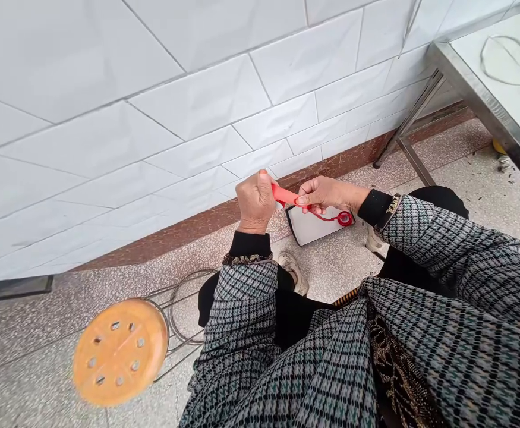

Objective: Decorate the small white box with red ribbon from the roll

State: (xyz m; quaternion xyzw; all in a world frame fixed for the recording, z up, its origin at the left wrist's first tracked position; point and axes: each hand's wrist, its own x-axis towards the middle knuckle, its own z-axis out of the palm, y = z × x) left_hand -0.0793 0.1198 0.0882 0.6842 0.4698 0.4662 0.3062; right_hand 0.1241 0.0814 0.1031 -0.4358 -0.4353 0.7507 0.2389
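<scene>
A short stretch of red tape (285,194) spans the gap between my two hands, above the floor and close to the wall. My left hand (256,199) is closed around its left end, thumb on top. At the other end, my right hand (324,196) pinches it between thumb and fingers. From beneath the right hand a thin twisted red strand runs to a small red tape roll (344,219), which appears over the right edge of a white dark-rimmed board or tray (306,229) on the floor. Part of that board is hidden behind my right hand.
A white-tiled wall (188,107) rises right in front of my hands. An orange round stool (119,351) with metal legs stands or lies at the lower left. On the right is a metal-framed table (478,89) with a loop of pale wire (509,59) on it.
</scene>
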